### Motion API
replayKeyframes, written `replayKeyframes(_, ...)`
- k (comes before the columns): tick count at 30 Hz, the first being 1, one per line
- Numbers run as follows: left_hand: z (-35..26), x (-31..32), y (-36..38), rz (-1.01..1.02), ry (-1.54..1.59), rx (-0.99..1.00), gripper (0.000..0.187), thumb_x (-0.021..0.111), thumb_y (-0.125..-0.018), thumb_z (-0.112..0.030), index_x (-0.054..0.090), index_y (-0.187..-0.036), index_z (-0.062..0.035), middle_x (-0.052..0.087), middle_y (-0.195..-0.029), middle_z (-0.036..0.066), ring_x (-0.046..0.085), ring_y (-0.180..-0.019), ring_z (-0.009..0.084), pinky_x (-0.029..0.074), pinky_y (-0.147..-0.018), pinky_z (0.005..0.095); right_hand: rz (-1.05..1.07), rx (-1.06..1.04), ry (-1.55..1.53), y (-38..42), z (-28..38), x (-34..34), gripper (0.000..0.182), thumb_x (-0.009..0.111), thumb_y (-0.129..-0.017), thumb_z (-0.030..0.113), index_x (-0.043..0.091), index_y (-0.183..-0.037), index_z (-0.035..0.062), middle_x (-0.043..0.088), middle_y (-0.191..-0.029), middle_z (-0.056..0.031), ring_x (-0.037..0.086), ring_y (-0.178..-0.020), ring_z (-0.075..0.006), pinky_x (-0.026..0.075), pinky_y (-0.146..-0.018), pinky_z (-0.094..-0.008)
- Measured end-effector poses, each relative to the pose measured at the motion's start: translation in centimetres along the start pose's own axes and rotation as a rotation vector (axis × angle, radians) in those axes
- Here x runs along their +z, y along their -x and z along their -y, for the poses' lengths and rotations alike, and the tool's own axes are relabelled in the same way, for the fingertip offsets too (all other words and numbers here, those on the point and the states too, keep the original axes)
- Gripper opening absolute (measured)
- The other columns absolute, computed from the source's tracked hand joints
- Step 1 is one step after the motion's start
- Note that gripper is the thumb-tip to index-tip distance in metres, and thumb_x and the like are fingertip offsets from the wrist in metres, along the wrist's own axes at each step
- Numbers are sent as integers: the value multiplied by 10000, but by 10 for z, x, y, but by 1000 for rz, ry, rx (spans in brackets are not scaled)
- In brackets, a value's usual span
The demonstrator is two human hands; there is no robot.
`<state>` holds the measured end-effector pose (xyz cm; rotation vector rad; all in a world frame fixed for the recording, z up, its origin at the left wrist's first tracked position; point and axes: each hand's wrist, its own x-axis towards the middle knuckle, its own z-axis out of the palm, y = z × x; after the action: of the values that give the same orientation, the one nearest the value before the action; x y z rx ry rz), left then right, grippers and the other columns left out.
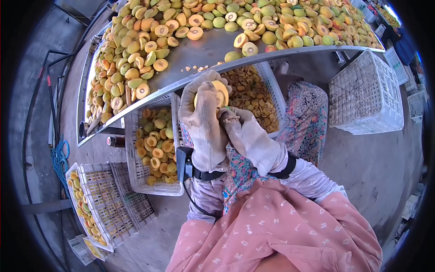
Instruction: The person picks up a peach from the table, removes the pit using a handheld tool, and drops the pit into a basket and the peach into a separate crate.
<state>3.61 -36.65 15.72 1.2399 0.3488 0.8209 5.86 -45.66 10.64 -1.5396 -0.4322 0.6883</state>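
Observation:
In front of me, just below the table edge, my left hand (204, 106) in a dirty pale glove is closed around a yellow peach half (221, 94), its cut face turned to the right. Close against it is my right hand (244, 131), also gloved, with its fingers curled near the fruit's lower side. A small green bit shows at the right fingertips; what that hand grips is mostly hidden. Peach halves (195, 33) and whole-looking fruit lie heaped on the metal table (190, 56), many halves still with the stone. Small pale bits lie near its edge.
Under the table stand a crate (277, 90) of brownish fruit pieces and a crate (133, 174) of hollowed halves. Another fruit-filled crate (118, 195) is at lower left. White stacked crates (367, 93) stand at right. Blue hose (60, 158) hangs at far left.

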Motion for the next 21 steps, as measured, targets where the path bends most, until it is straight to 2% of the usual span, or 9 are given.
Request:
replayKeyframes(2, -4, 2, 2, -30, 83, -3, 254, 554, -945, -158, 643, -1086, 32, 682, -950, 129, 620, -857, 165, 505, -798, 286, 131, -17, -174, 2, -1, 1, 263, 484, -1024, 211, 621, -1107, 2, 621, -899, -8, 534, -862, -54, 464, -748, -226)
replayKeyframes(6, -12, -1, 0, 84, 103, -128, 312, 525, -958, -203, 618, -1158, 17, 671, -983, 129, 633, -873, 187, 527, -798, 310, 195, 258, -675, 8, 22, -1, 226, 542, -1008, 205, 656, -1033, 11, 609, -803, 25, 547, -731, -86, 464, -634, -266)
replayKeyframes(10, -16, -22, -12, 213, 255, -499, 337, 514, -972, -233, 596, -1180, 19, 648, -1020, 106, 630, -909, 199, 542, -789, 336, 175, 147, -12, -9, -4, -17, 312, 569, -993, 299, 662, -981, 1, 598, -709, -41, 496, -673, -96, 437, -591, -311)
replayKeyframes(11, -25, -19, -13, 238, -13, -476, 427, 493, -967, -339, 600, -1131, 41, 649, -1016, 142, 628, -900, 206, 528, -797, 338, 173, -2, -334, -11, -15, -6, 345, 565, -990, 328, 664, -965, -1, 582, -681, -74, 491, -660, -102, 439, -584, -319)
replayKeyframes(14, -21, -22, -10, 301, -93, -206, 308, 566, -950, -233, 624, -1087, 37, 657, -930, 80, 596, -862, 138, 497, -750, 280, 164, 26, -149, -8, -10, 1, 329, 550, -999, 306, 667, -973, -1, 593, -695, -48, 496, -658, -100, 439, -576, -319)
replayKeyframes(16, -17, -10, -1, 216, -195, -126, 281, 561, -943, -211, 635, -1057, 35, 659, -899, 74, 584, -824, 124, 474, -743, 257, 170, -35, -386, -5, -7, 3, 300, 534, -1009, 285, 659, -937, 22, 578, -687, -10, 482, -640, -86, 427, -547, -302)
replayKeyframes(18, -13, -1, 3, 35, -179, -44, 266, 531, -945, -180, 636, -1056, 37, 660, -915, 78, 581, -797, 127, 471, -738, 254, 344, 258, -543, 10, 33, -13, 270, 532, -1012, 265, 609, -855, 60, 518, -633, 36, 442, -560, -71, 386, -478, -281)
replayKeyframes(19, -14, -5, -1, 156, -214, -27, 284, 492, -948, -173, 632, -1074, 41, 664, -920, 100, 603, -824, 149, 493, -756, 278, 407, 250, -535, 10, 31, -18, 336, 492, -1026, 331, 542, -793, 94, 453, -577, 51, 395, -466, -68, 328, -408, -273)
replayKeyframes(21, -20, -2, -3, 204, 99, -349, 398, 458, -990, -327, 570, -1169, 11, 649, -1035, 142, 634, -900, 218, 535, -808, 349, 466, 274, -550, 15, 35, -28, 383, 459, -1031, 380, 522, -775, 103, 433, -561, 55, 382, -436, -76, 314, -393, -275)
